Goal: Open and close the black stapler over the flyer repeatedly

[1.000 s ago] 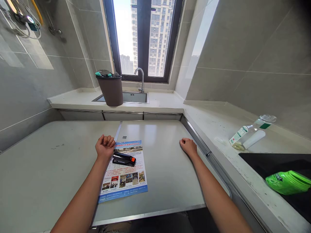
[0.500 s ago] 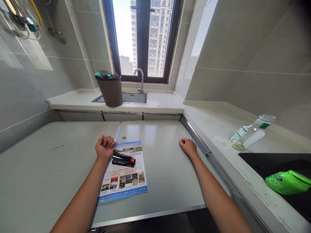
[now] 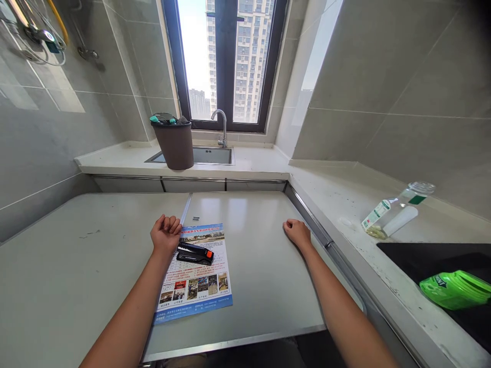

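Note:
My left hand (image 3: 166, 232) rests on the table (image 3: 264, 266) with its fingers curled in, against the left edge of a printed flyer (image 3: 207, 276). Nothing shows in its fingers. On the flyer, just right of that hand, lies a black stapler (image 3: 195, 253) with an orange part at its right end. Two small strips of staples (image 3: 196, 218) sit above the flyer's top edge. Near the table's right side, my right hand (image 3: 297, 232) lies closed in a fist, apart from every object, and I see nothing in it.
A brown bin (image 3: 174, 145) stands by the sink (image 3: 213, 155) and faucet (image 3: 222, 128) beneath the window. On the right counter (image 3: 326, 179) are a clear bottle (image 3: 378, 214), a glass jar (image 3: 408, 204) and a green package (image 3: 454, 290) on a black surface.

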Tool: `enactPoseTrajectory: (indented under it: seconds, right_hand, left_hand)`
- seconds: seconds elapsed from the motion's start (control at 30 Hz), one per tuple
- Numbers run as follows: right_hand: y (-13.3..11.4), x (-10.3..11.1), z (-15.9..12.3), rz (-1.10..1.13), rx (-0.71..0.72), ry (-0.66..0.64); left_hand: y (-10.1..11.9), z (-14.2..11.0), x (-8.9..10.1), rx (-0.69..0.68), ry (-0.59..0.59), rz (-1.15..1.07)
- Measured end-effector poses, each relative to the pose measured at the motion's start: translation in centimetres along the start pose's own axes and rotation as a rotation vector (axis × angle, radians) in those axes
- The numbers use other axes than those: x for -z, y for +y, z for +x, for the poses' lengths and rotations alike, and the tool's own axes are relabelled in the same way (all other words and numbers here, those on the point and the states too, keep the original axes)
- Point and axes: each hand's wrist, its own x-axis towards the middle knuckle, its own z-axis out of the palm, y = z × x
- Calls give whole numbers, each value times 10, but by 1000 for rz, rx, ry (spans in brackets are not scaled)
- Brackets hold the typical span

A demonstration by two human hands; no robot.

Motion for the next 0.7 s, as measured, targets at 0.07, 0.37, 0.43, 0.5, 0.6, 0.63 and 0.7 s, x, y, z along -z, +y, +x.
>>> enactPoseTrajectory:
  seconds: [0.07,0.37,0.43,0.5,0.6,0.63,0.7]
  right_hand:
    - [-1,1,0,1,-4,-4]
    - [-2,2,-1,0,-2,-12]
    - [-2,2,-1,3,-3,-14]
    - [-2,2,-2,5,-4,-18]
    - [-2,2,-2,3,-2,-18]
    - [-2,2,-2,3,-1,-17]
    - [-2,2,-1,1,3,-14]
  left_hand:
    - [0,0,0,1,-1,0]
    - [0,0,-1,-1,-11,-1]
    - [0,-1,-1,-4,-7,2]
    - [1,-1,-2,-4,7,10]
    - [1,-1,-2,0,33,26]
    - [1,-1,-2,1,37,30]
    - [0,-1,-2,-3,37,32]
